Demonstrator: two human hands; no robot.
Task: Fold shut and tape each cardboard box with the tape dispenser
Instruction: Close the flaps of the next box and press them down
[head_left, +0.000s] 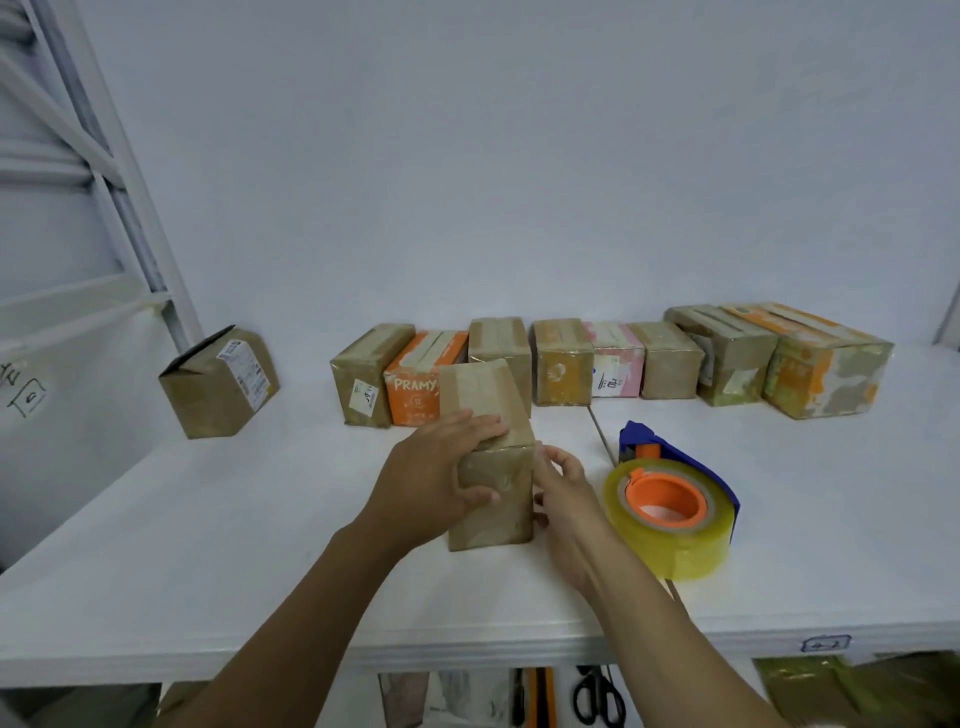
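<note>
The taped box (496, 514) stood upright on the white surface (260, 519), just left of the tape dispenser (675, 509). The left hand (431, 467) had its grip closed over the box's top and front. The right hand (566, 493) lay between box and dispenser with bent fingers touching the box's side; its grip could not be told. A row of boxes (613, 364) stood beyond the dispenser.

Readable text: one brand name, the rest barely legible.
"PRAMY" in white on the orange box (415, 387), far row, left part; handwritten sticker (826, 644) on near table edge, right, maybe "4-2"; labels on pink box (613, 382) and far-left box (244, 374) too small.
</note>
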